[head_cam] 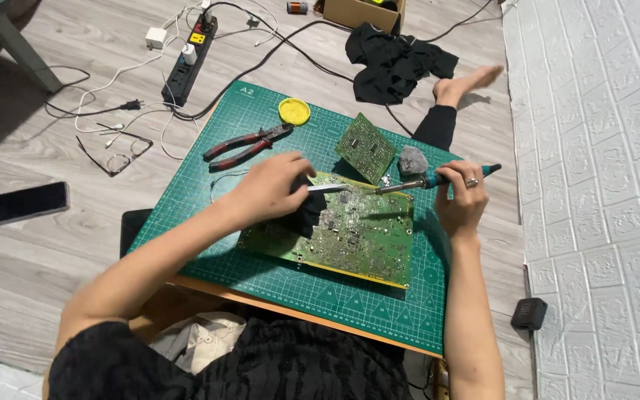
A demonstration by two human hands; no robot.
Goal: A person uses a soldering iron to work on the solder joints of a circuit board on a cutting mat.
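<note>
- I am gripping a soldering iron in my right hand, fingers closed around its teal handle, with the tip reaching toward 9 o'clock onto the top edge of the large green circuit board.
- My left hand is pinching a pair of metal tweezers, their points aiming toward 3 o'clock and nearly meeting the iron's tip.
- The large board is lying flat at the middle of the green cutting mat, tilted slightly.
- As far as I can judge, the work is sitting mid-way: both tools are converging on one spot near the board's top edge, and I cannot tell which joints are finished.
- A smaller circuit board is lying at 12 o'clock, just beyond the iron, with a grey wire-wool pad beside it.
- Red-handled pliers and a yellow round tin are sitting toward 11 o'clock, well apart from my hands.
- Bare mat is showing at 6 o'clock, before the mat's near edge.
</note>
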